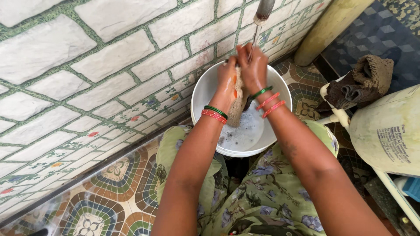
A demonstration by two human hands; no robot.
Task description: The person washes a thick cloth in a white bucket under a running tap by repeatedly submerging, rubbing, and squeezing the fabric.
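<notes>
Both my hands are over a white bucket [205, 87] of soapy water. My left hand [227, 81] and my right hand [252, 67] grip a wet beige cloth [237, 109] between them, and it hangs down toward the water. A thin stream runs from a metal tap [263, 9] onto my right hand. Green and red bangles ring both wrists.
A stone-patterned tiled wall [87, 65] rises on the left, with patterned floor tiles [113, 192] below. A brown cloth [365, 81] lies on a white pipe at right, beside a large pale container [387, 131]. A yellowish pipe [328, 28] stands at the back.
</notes>
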